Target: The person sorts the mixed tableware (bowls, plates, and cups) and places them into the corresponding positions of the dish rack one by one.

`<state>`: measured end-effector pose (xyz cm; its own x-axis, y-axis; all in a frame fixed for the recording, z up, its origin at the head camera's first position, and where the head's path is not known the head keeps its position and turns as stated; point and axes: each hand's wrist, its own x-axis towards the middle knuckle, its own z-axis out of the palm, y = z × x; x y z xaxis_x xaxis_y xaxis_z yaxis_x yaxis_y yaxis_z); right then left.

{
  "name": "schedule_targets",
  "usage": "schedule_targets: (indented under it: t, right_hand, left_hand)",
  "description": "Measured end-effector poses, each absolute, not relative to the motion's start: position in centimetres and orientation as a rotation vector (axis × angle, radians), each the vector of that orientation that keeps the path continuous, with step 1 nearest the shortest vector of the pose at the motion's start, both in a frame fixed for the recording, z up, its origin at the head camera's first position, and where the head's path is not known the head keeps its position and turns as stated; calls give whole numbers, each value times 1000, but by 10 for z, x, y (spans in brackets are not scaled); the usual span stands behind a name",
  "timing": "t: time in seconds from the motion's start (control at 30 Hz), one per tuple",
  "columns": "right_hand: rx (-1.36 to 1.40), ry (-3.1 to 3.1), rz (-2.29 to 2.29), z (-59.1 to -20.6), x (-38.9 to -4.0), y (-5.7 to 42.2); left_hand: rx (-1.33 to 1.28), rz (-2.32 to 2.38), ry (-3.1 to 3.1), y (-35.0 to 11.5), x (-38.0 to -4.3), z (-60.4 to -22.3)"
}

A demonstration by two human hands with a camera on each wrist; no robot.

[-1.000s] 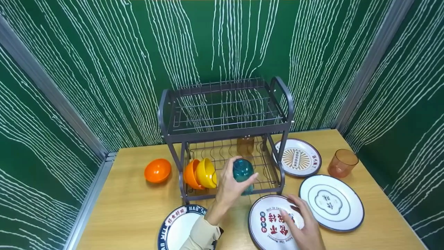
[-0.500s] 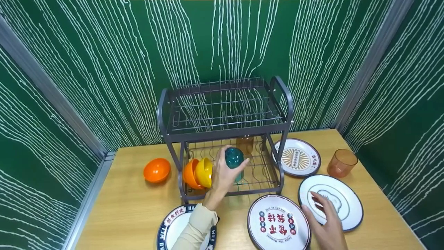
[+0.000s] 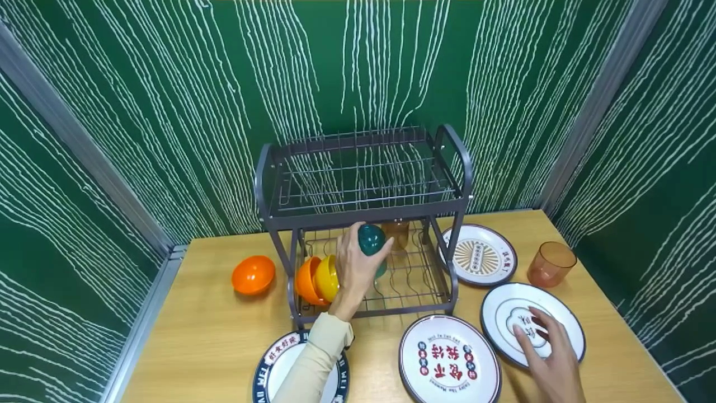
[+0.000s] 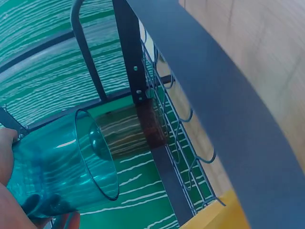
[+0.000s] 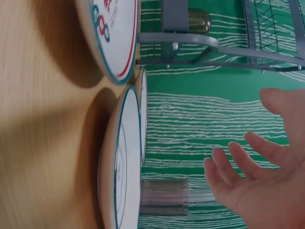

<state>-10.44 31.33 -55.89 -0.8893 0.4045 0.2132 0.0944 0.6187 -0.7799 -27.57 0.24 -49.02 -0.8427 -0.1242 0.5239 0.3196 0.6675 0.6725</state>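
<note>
My left hand (image 3: 356,267) grips a clear teal cup (image 3: 371,239), upside down, inside the front of the two-tier dish rack (image 3: 363,210), over its lower shelf. In the left wrist view the cup's open rim (image 4: 97,157) points toward the shelf wires. An amber cup (image 3: 396,235) stands behind it on that shelf. Left of my hand, an orange bowl (image 3: 307,282) and a yellow bowl (image 3: 326,280) lean on their sides, the yellow one partly hidden. My right hand (image 3: 552,350) hovers with spread fingers above a white plate (image 3: 503,313) with a blue rim, holding nothing.
An orange bowl (image 3: 253,275) sits on the table left of the rack. A dark-rimmed plate (image 3: 261,375) and a red-lettered plate (image 3: 414,336) lie in front. At right are a sunburst plate (image 3: 498,268) and an amber cup (image 3: 551,265). Green walls enclose the table.
My left hand has carried the teal cup back and slightly left, deeper into the lower shelf. My right hand has moved right, from over the red-lettered plate to over the blue-rimmed one.
</note>
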Motion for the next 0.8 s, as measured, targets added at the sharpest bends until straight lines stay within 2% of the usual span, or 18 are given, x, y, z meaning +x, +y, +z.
schedule_targets:
  t: [0.4,0.8]
  right_hand:
    - [-468,-2480,1157,-560,-103,333]
    - [-487,-2442,1114,-557,-125,374]
  left_hand:
    - [-175,-893,-2313,1,-301,-487]
    - [-125,-817,-2386,7,-311,-491]
